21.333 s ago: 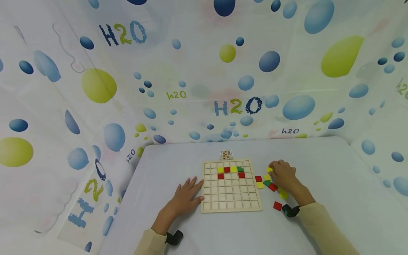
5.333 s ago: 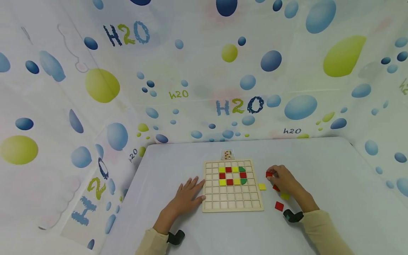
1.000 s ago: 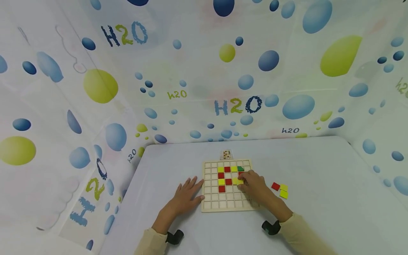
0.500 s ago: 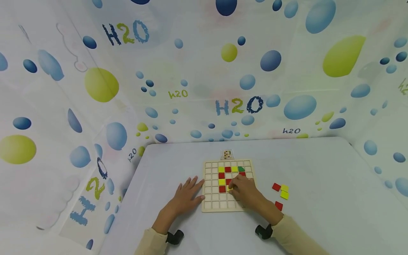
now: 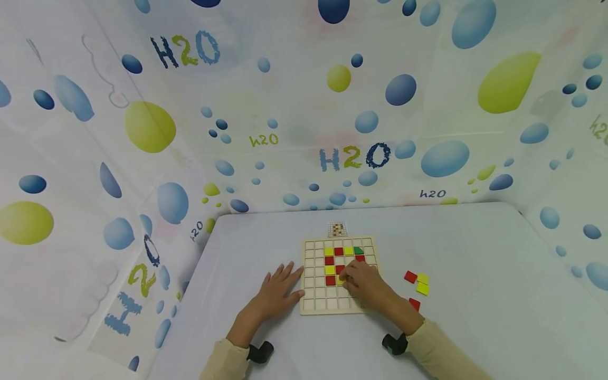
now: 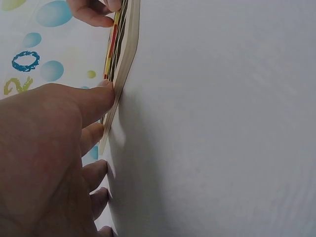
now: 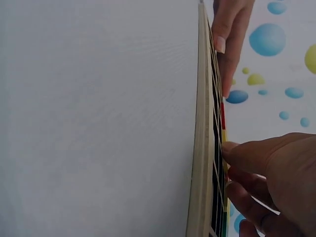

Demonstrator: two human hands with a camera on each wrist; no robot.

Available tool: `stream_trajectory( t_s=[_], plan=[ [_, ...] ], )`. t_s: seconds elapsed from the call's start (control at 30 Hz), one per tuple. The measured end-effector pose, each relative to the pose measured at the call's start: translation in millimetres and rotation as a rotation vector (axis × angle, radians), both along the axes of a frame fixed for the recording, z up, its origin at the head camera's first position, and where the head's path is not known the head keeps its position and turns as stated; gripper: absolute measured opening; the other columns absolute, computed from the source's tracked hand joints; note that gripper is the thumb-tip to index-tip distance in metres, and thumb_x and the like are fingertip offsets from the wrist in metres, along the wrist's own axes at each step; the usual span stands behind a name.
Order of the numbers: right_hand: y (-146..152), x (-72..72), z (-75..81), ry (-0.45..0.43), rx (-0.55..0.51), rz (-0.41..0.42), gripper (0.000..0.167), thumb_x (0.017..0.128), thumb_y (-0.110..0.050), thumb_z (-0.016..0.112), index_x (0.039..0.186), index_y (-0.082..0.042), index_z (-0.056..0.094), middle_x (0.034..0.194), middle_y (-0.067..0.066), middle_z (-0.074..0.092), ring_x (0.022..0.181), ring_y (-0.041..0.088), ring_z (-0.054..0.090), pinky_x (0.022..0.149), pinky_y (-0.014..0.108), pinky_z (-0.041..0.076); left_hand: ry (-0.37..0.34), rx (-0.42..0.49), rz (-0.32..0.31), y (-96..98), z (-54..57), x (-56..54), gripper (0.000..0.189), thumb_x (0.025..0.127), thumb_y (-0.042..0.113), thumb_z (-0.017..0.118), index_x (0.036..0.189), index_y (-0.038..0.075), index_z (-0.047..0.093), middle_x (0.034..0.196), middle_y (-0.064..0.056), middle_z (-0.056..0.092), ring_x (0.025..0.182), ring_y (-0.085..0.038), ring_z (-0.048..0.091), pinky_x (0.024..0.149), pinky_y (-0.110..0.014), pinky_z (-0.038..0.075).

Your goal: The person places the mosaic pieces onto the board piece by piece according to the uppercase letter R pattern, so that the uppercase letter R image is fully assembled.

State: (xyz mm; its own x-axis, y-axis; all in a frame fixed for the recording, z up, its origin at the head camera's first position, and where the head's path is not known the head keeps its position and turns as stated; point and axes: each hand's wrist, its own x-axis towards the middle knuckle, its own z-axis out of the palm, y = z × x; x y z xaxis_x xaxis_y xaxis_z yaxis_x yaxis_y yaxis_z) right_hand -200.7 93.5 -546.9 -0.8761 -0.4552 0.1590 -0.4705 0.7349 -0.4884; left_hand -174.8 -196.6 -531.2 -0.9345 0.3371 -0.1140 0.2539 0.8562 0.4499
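A pale wooden grid board [image 5: 313,304] lies on the table, with red, yellow and green tiles set in its squares. My left hand [image 5: 277,290] rests flat with spread fingers, its fingertips and thumb at the board's left edge. Over the board's middle, my right hand [image 5: 364,282] pinches a yellow tile [image 5: 340,281] at the square right of a red tile [image 5: 330,281]. In the right wrist view the thumb [image 7: 232,150] and curled fingers are close on the board's surface. The right hand hides part of the tile pattern. A green tile [image 5: 358,250] with a rounded corner shows above.
Several loose tiles lie right of the board: a red tile [image 5: 410,276], two yellow tiles [image 5: 422,288], and another red tile [image 5: 415,303] by the right wrist. A small printed pattern card [image 5: 337,229] lies beyond the board's far edge. Patterned fabric [image 5: 285,105] hangs behind the table.
Over the last second my right hand has moved left across the board to the square by the red tile. Since the oldest frame, the board has gained tiles and the loose pile has shrunk.
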Motion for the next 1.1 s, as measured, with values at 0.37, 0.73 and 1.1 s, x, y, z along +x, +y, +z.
stream_trajectory(
  t_s=[0.37, 0.73, 1.1],
  plan=[
    [74, 4.1, 2.8, -0.111, -0.083, -0.139, 0.006, 0.101, -0.014, 0.072, 0.101, -0.017, 0.067, 0.097, -0.006, 0.06, 0.089, 0.012, 0.053, 0.088, 0.04, 0.045, 0.0, 0.008, -0.01, -0.4, -4.9, -1.2, 0.067, 0.105, 0.043, 0.062, 0.163, 0.017, 0.042, 0.172, -0.018, 0.029, 0.16, -0.046, 0.021, 0.124, -0.074, 0.014],
    [153, 7.7, 7.3, -0.166, -0.006, -0.33, 0.031, 0.097, -0.019, 0.077, 0.117, 0.002, 0.065, 0.106, 0.017, 0.061, 0.093, 0.028, 0.059, 0.085, 0.047, 0.061, 0.014, -0.004, -0.001, -3.2, -7.5, -0.7, 0.067, 0.105, 0.043, 0.062, 0.163, 0.018, 0.042, 0.172, -0.017, 0.03, 0.16, -0.045, 0.022, 0.124, -0.074, 0.015],
    [171, 5.9, 13.0, -0.25, -0.042, -0.369, 0.028, 0.098, -0.015, 0.072, 0.116, 0.006, 0.064, 0.105, 0.021, 0.06, 0.097, 0.034, 0.058, 0.085, 0.05, 0.057, 0.014, 0.004, -0.013, -1.6, -4.7, -1.2, 0.067, 0.105, 0.043, 0.061, 0.163, 0.017, 0.042, 0.172, -0.018, 0.03, 0.16, -0.045, 0.021, 0.124, -0.074, 0.014]
  ],
)
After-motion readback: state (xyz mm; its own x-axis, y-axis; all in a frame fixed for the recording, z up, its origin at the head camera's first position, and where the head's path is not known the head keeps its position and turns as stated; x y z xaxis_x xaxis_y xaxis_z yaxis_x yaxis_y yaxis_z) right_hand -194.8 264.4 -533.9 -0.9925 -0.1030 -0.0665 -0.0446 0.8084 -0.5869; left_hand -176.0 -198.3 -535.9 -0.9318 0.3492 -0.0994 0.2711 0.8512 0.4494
